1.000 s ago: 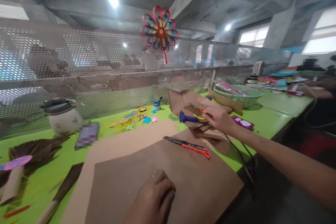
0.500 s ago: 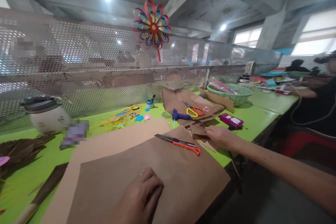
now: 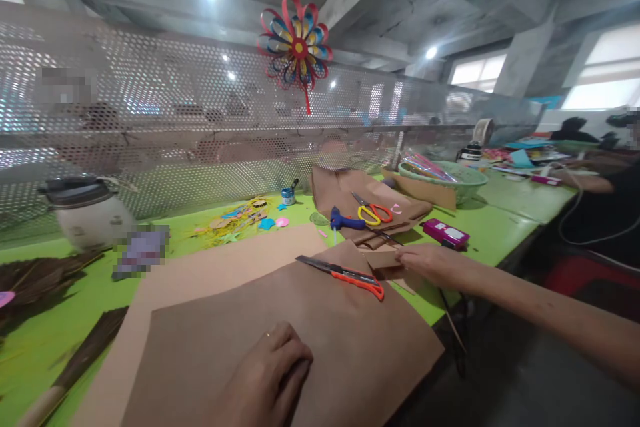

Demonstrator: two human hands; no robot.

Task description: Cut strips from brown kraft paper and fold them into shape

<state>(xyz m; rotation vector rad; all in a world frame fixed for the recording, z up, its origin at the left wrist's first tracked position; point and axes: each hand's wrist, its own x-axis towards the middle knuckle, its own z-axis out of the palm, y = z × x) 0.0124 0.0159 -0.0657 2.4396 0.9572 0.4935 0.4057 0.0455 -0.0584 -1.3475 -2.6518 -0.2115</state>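
My left hand (image 3: 270, 373) lies on a large brown paper sheet (image 3: 350, 340) near the table's front edge, fingers curled under in a loose fist with nothing visible in them. My right hand (image 3: 431, 264) reaches out to the right, fingers together, pinching the edge of a small brown paper scrap (image 3: 383, 258). An orange-handled utility knife (image 3: 350, 275) lies on the sheet just left of that hand. Beneath the brown sheet lies a lighter tan sheet (image 3: 215, 267).
Yellow-and-orange scissors (image 3: 373, 212) and a blue glue gun (image 3: 345, 220) rest on folded brown paper behind. A pink box (image 3: 446, 233), a green basket (image 3: 450, 180), a white pot (image 3: 85, 213) and coloured cutouts (image 3: 245, 217) stand on the green table (image 3: 495, 227). A perforated metal screen (image 3: 200, 120) backs it. Another person (image 3: 600, 180) sits at right.
My right hand drew back from the scissors and glue gun toward me and came down on the brown scraps. My left hand stayed on the sheet.
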